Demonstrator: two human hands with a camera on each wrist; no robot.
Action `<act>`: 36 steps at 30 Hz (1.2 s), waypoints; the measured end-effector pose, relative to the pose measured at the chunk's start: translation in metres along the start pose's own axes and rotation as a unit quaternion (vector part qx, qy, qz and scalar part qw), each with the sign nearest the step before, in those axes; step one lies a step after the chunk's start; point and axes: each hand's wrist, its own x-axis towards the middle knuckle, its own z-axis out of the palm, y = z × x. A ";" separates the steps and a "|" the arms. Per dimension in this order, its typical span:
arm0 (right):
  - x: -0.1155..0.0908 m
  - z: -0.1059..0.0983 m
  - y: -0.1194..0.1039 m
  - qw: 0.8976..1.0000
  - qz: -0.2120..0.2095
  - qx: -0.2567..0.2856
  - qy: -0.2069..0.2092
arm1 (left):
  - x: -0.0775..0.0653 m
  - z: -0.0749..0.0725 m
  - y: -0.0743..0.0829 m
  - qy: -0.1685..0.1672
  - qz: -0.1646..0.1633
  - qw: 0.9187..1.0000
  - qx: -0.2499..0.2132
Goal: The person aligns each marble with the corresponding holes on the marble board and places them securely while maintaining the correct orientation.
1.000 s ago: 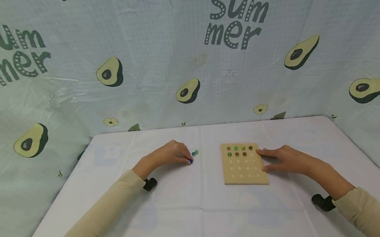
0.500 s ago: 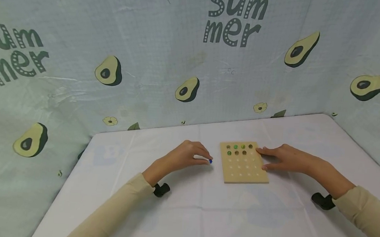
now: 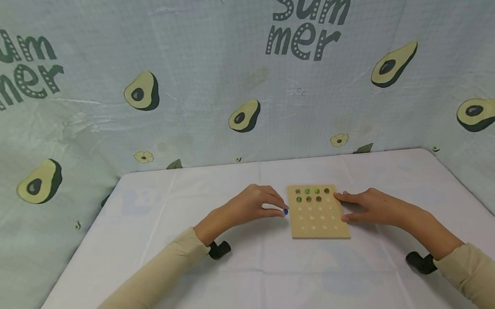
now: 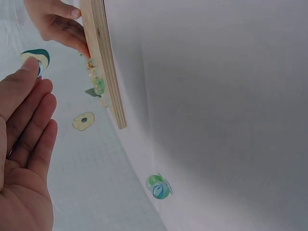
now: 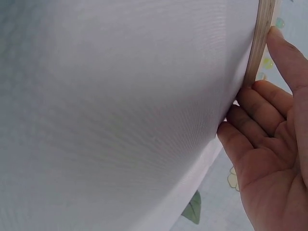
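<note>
Between the thumb and fingertips of my left hand [image 3: 253, 204] is a small blue marble [image 3: 285, 212], held at the left edge of a square wooden board [image 3: 317, 223]. The board has rows of shallow round hollows. Green marbles [image 3: 307, 191] and darker, see-through ones fill its far row and part of the second. My right hand [image 3: 372, 208] rests against the right edge, thumb and forefinger spread apart along it. In the left wrist view, a green marble [image 4: 153, 180] and a bluish marble [image 4: 160, 191] lie together on the table; the left hand hides them from the head view.
A white cloth covers the table [image 3: 265, 288], whose far edge meets a hanging sheet [image 3: 192, 75] printed with avocados. Black wrist cameras, left [image 3: 219, 250] and right [image 3: 421, 263], sit below the wrists.
My left hand has picked the blue marble up from beside the other two and carried it right to the board's left edge. The right hand and board have stayed in place.
</note>
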 end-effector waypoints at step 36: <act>0.001 0.000 0.000 1.000 -0.003 -0.004 0.001 | 0.013 0.007 0.000 -0.002 0.000 1.000 0.009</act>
